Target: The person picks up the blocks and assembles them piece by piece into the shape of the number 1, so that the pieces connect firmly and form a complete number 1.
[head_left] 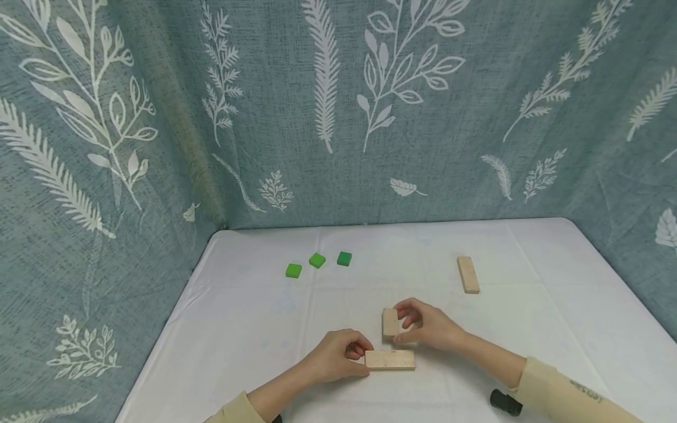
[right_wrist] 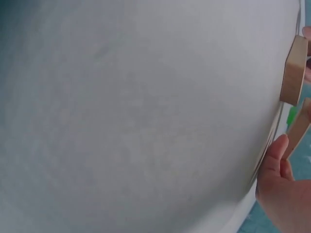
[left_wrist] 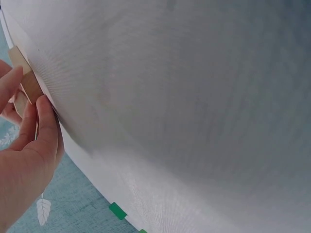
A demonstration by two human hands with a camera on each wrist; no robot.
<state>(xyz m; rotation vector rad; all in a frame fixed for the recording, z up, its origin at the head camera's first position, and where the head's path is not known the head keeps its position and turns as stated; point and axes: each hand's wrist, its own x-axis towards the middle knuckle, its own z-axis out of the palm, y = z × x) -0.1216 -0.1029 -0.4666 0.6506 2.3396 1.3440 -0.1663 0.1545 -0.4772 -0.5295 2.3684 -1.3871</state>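
Observation:
Fingers and thumb of my left hand point(head_left: 338, 357) pinch the left end of a pale wooden block point(head_left: 390, 360), which lies sideways across the white table. Just behind it, my right hand point(head_left: 431, 326) grips a second wooden block point(head_left: 390, 324) from its right side; this one points away from me. A small gap separates the two blocks in the head view. In the left wrist view, the left hand point(left_wrist: 34, 150) holds its wooden block point(left_wrist: 30, 85) at the near end. The right wrist view catches the right hand point(right_wrist: 284, 189) with its block point(right_wrist: 297, 130) partly cut off by the frame edge.
A third wooden block point(head_left: 468, 275) lies at the back right. Toward the back left are two light green tiles point(head_left: 293, 271) and a darker green tile point(head_left: 344, 259). A black cylindrical object point(head_left: 506, 403) sits by the right sleeve. A patterned curtain point(head_left: 365, 117) hangs behind the table.

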